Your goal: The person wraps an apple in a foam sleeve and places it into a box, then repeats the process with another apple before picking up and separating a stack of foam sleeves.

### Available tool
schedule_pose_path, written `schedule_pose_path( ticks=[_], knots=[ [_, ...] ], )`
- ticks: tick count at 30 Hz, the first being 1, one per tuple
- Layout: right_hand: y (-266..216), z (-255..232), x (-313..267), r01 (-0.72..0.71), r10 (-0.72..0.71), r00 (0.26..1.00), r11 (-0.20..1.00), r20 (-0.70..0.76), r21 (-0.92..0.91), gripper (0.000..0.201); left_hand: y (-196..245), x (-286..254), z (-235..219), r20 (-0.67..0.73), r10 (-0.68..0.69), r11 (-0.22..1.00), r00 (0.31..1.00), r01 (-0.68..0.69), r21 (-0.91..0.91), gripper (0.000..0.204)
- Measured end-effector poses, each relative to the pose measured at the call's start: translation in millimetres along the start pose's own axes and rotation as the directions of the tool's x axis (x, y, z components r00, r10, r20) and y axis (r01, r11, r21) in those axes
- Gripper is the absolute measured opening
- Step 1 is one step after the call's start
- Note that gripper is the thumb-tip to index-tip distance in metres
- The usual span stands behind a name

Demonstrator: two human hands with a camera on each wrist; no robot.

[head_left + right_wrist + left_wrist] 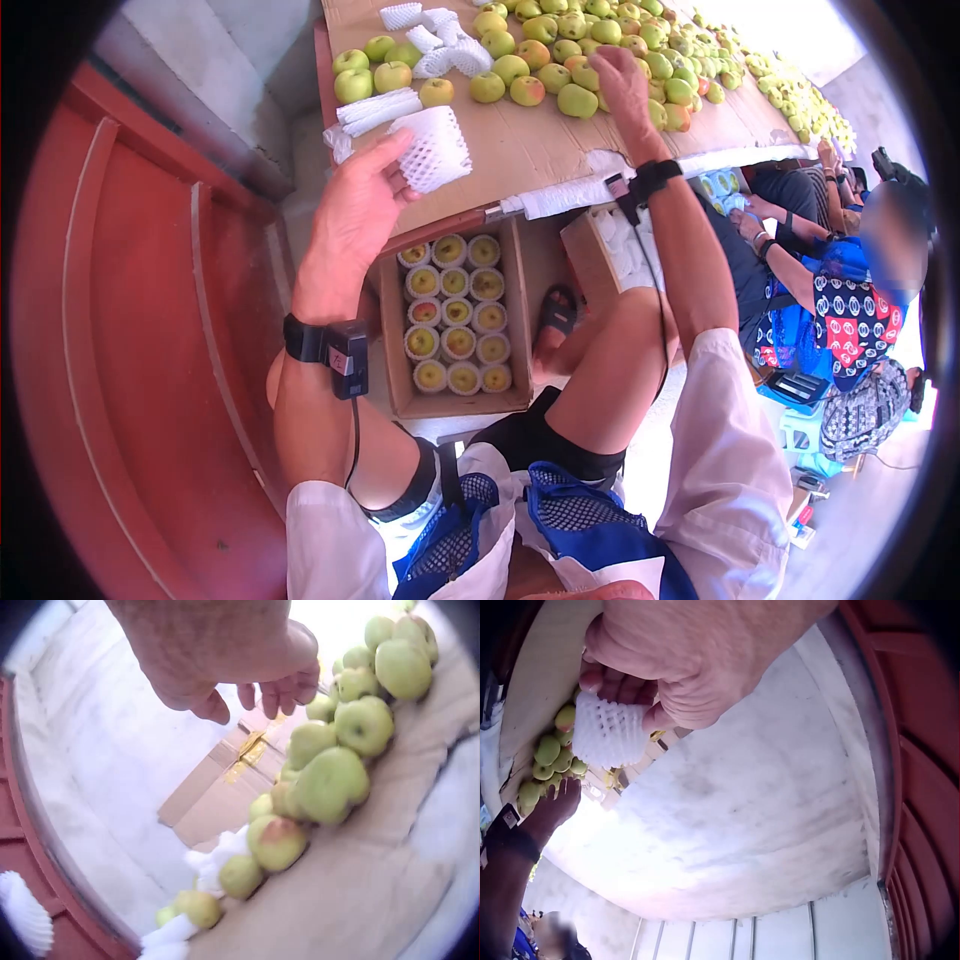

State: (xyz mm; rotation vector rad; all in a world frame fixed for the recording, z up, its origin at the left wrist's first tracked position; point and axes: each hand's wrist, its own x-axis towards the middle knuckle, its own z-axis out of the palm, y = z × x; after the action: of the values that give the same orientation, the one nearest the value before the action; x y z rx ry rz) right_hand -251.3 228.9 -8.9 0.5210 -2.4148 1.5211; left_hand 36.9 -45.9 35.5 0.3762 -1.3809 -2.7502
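Note:
My left hand [362, 195] holds a white foam fruit net [436, 150] at its edge, between thumb and fingers. In the left wrist view the same foam net [609, 731] hangs from the fingers, and no fruit shows in it. My right hand [624, 88] is raised at the near side of a pile of green apples [577, 100], some with a red blush. From the right wrist view this hand [225, 645] has its fingers loosely spread with nothing between them, close to the apples [330, 784].
Below the cardboard-covered table [530, 150] stands a carton [393, 350] with rows of apples in foam nets. More foam nets [375, 110] lie at the table's left. Another box [590, 245] sits beside my leg. People [840, 300] work on the right; a red panel [160, 300] stands left.

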Motion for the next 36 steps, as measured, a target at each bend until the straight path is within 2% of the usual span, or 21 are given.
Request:
schedule_pose_path(
  ticks=[2, 5, 8, 11, 14, 17, 20, 23, 26, 29, 32, 35, 36],
  knots=[
    [30, -15, 31, -0.002, -0.002, 1.000, 0.952, -0.013, -0.305, 0.065, 1, 1, -2, 0.000, -0.002, 1.000, 1.000, 0.002, 0.009, 0.042],
    [42, -18, 37, -0.037, 0.073, 0.995, 0.898, 0.064, -0.438, 0.070, 4, 0, -4, 0.005, 0.018, 1.000, 1.000, -0.018, 0.004, 0.042],
    [49, -8, 35, 0.044, 0.083, 0.980, 0.799, 0.182, -0.600, 0.070, 4, 1, -5, 0.001, 0.025, 0.999, 1.000, -0.025, -0.028, 0.041],
    [44, 11, 17, 0.032, 0.015, 0.998, 0.749, 0.065, -0.662, 0.071, 6, 0, -6, -0.001, 0.033, 0.998, 0.999, -0.033, -0.050, 0.038],
    [21, 18, 7, 0.038, 0.019, 0.997, 0.754, 0.080, -0.656, 0.069, 7, -1, -7, 0.000, 0.037, 0.998, 0.999, -0.037, -0.048, 0.036],
    [20, 32, 3, 0.183, -0.148, 0.983, 0.726, 0.110, -0.663, 0.066, 9, -4, -3, -0.009, 0.050, 0.998, 0.999, -0.050, -0.037, 0.034],
    [14, 34, 0, 0.125, -0.087, 0.992, 0.783, 0.092, -0.610, 0.062, 8, -5, -2, -0.034, 0.066, 0.997, 0.997, -0.067, -0.032, 0.033],
    [13, 29, -7, 0.175, -0.131, 0.984, 0.799, 0.118, -0.575, 0.063, 9, -5, -4, -0.029, 0.073, 0.997, 0.997, -0.074, -0.033, 0.034],
    [20, 29, -14, 0.322, -0.306, 0.942, 0.715, 0.136, -0.620, 0.066, 11, -6, -3, -0.003, 0.075, 0.997, 0.997, -0.075, -0.036, 0.036],
    [22, 32, -12, 0.104, -0.132, 0.991, 0.729, 0.010, -0.677, 0.066, 13, -8, -8, 0.004, 0.069, 0.997, 0.998, -0.069, -0.029, 0.038],
    [9, 29, -13, 0.124, -0.039, 0.989, 0.730, 0.140, -0.672, 0.064, 14, -7, -10, 0.012, 0.083, 0.996, 0.996, -0.083, -0.035, 0.040],
    [-1, 35, -24, 0.262, -0.158, 0.962, 0.759, 0.222, -0.596, 0.069, 17, -8, -7, 0.024, 0.084, 0.996, 0.996, -0.083, -0.033, 0.041],
    [-4, 34, -25, 0.269, -0.172, 0.961, 0.755, 0.216, -0.597, 0.069, 17, -5, -12, 0.029, 0.080, 0.996, 0.996, -0.079, -0.036, 0.041]
  ],
)
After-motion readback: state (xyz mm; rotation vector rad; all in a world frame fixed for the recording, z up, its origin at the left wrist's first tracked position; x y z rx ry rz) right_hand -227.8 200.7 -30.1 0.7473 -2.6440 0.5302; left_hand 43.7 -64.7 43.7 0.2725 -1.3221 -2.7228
